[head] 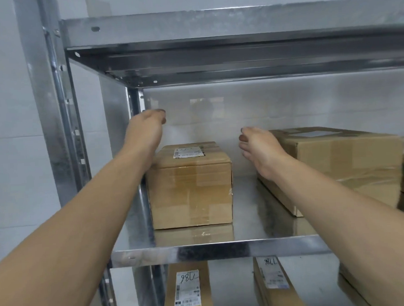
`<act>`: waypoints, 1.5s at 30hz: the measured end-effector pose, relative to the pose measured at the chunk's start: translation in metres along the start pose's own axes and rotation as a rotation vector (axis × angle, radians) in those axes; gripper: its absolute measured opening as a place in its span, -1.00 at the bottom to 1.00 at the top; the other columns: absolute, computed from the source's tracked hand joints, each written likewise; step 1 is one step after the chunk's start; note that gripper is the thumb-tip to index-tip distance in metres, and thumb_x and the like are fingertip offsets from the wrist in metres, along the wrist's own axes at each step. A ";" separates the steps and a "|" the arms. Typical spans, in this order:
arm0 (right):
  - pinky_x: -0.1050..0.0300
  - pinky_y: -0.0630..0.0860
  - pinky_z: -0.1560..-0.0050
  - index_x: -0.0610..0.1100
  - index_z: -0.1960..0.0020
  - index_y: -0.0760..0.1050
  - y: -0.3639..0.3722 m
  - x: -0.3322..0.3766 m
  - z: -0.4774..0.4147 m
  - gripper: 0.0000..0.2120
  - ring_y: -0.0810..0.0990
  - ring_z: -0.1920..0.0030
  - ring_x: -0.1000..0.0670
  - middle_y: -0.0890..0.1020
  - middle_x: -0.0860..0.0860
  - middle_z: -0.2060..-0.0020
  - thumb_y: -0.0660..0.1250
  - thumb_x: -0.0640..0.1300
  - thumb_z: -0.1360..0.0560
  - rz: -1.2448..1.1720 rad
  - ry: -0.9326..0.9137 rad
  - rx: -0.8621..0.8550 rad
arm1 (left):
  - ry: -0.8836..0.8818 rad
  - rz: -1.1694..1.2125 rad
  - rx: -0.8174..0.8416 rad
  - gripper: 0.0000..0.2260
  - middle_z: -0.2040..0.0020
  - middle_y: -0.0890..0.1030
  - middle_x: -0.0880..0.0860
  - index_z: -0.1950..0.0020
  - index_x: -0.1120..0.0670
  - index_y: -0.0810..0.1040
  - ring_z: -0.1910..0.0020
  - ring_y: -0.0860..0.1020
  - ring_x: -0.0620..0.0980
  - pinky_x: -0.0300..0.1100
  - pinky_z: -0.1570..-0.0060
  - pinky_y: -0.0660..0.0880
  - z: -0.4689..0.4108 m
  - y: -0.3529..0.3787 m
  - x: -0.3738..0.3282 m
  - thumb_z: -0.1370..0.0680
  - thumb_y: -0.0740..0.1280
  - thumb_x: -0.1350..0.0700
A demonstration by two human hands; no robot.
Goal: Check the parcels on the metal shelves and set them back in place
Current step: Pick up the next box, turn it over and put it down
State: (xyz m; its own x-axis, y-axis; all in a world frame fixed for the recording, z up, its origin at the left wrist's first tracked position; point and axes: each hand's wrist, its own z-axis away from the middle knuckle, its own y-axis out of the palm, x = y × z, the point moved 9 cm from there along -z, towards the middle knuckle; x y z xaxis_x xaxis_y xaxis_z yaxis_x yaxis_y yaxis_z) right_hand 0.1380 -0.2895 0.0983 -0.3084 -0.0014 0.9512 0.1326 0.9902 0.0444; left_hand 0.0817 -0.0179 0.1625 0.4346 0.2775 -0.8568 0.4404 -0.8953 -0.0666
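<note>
Reaching into the galvanised steel shelf (219,247), the person's two bare forearms stretch out on either side of a small brown cardboard parcel (190,190). This parcel stands upright at the left end of the shelf, close to the grey metal corner post (56,136), with a white printed shipping label (188,152) on its taped top. The left hand (146,129) hovers above and behind the parcel's left rear corner, fingers loosely bent downward and grasping nothing. Whether the wrist brushes the carton cannot be told. The right hand (261,150) hangs in the gap between the small parcel and a larger brown cardboard box (349,165), just in front of that box's near left corner, with its fingers relaxed and also holding nothing. On the level below, two long flat brown cartons lie apart, one at the left (188,292) and one at the right (277,286). Each carries a white label with handwritten black marks.
</note>
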 end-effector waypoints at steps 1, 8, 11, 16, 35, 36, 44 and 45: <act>-0.17 0.44 -0.40 -0.32 -0.07 0.49 -0.008 0.006 0.001 -0.73 0.58 -0.13 -0.16 0.59 -0.27 -0.06 0.19 -0.10 -0.66 0.019 -0.010 -0.021 | 0.030 -0.010 0.051 -0.85 -0.20 0.65 -0.03 -0.03 -0.09 0.67 -0.24 0.56 0.00 -0.03 -0.32 0.46 0.005 0.016 -0.007 -0.58 0.30 -0.01; -0.06 0.40 -0.41 -0.12 -0.11 0.54 -0.082 0.053 0.011 -0.82 0.48 0.00 -0.04 0.52 0.01 0.08 0.21 -0.08 -0.65 0.096 -0.118 -0.145 | -0.004 0.070 0.287 -0.84 -0.14 0.63 -0.02 0.12 -0.08 0.55 -0.26 0.56 0.09 0.09 -0.39 0.44 0.040 0.116 -0.032 -0.54 0.27 -0.12; -0.03 0.42 -0.31 -0.21 -0.08 0.51 -0.126 0.065 0.010 -0.76 0.44 -0.03 -0.05 0.46 -0.04 0.02 0.20 -0.05 -0.64 0.110 -0.117 -0.207 | -0.055 0.143 0.329 -0.83 -0.06 0.59 -0.02 0.11 -0.04 0.54 -0.27 0.55 0.13 0.06 -0.38 0.44 0.049 0.148 -0.040 -0.56 0.28 -0.10; -0.06 0.39 -0.33 -0.09 -0.16 0.53 -0.203 0.073 0.011 -0.78 0.50 -0.18 -0.09 0.54 -0.02 -0.08 0.22 0.01 -0.65 0.133 -0.112 -0.305 | -0.175 0.234 0.369 -0.74 -0.31 0.53 0.02 -0.31 0.04 0.50 -0.29 0.50 0.04 -0.04 -0.32 0.42 0.069 0.203 -0.035 -0.69 0.22 -0.03; -0.21 0.14 -0.59 -0.17 -0.38 0.50 -0.348 -0.020 -0.031 -0.56 0.30 -0.55 -0.19 0.41 -0.18 -0.51 0.12 0.11 -0.72 -0.116 0.235 -0.180 | -0.472 0.359 0.134 -0.73 0.12 0.62 -0.05 0.03 -0.02 0.68 0.07 0.52 0.03 -0.06 0.03 0.39 0.101 0.288 0.051 -0.65 0.21 -0.05; -0.20 0.24 -0.56 -0.16 -0.34 0.52 -0.347 -0.027 -0.035 -0.57 0.41 -0.47 -0.18 0.46 -0.17 -0.47 0.14 0.13 -0.71 -0.158 0.256 -0.167 | -0.494 0.370 0.132 -0.68 0.27 0.58 -0.06 0.20 -0.01 0.64 0.23 0.49 -0.01 -0.13 0.16 0.39 0.104 0.291 0.055 -0.65 0.19 0.02; -0.21 0.56 -0.29 -0.11 -0.16 0.68 -0.319 -0.077 -0.047 -0.52 0.71 -0.13 -0.22 0.74 -0.14 -0.10 0.25 0.27 -0.63 -0.273 0.447 0.004 | -0.599 0.434 0.186 -0.68 0.15 0.72 0.08 0.12 0.02 0.69 0.13 0.68 0.13 0.04 0.02 0.63 0.115 0.313 0.066 -0.65 0.19 -0.03; -0.22 0.59 -0.24 -0.09 -0.14 0.69 -0.316 -0.080 -0.048 -0.54 0.73 -0.07 -0.22 0.75 -0.14 -0.06 0.28 0.27 -0.61 -0.270 0.468 0.027 | -0.607 0.439 0.191 -0.68 0.13 0.72 0.08 0.11 0.02 0.69 0.12 0.68 0.14 0.05 0.00 0.63 0.116 0.313 0.066 -0.64 0.20 -0.04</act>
State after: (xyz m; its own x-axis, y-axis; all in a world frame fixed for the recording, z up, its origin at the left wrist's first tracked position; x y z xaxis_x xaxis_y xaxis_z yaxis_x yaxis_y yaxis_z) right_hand 0.1664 -0.6088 0.0229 0.1251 -0.3122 0.9417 0.0809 0.9492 0.3039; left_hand 0.1570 -0.3208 0.0257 0.0069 -0.3070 -0.9517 0.1603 -0.9391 0.3041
